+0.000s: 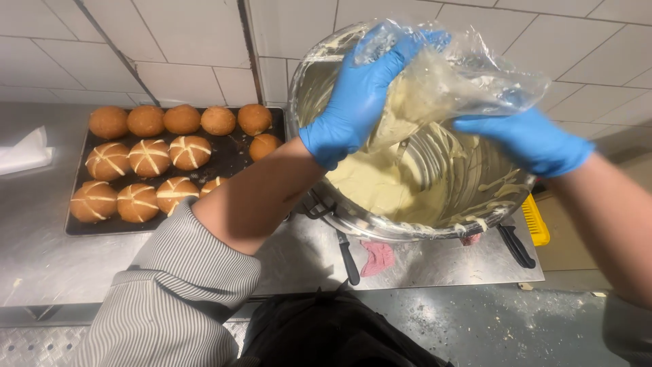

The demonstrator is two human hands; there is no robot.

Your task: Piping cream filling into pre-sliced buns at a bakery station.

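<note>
Two gloved hands, left [356, 102] and right [533, 139], grip one piping bag [455, 78]; twelve buns [149, 158].

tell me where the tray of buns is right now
In the head view the dark tray of buns lies on the steel counter at the left, against the tiled wall, just left of the big metal mixing bowl.

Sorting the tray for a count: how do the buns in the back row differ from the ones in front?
The back-row buns are plain and smooth on top; the front buns carry pale crossed lines. The back row runs longer along the tray. Both kinds are round and golden brown.
</note>
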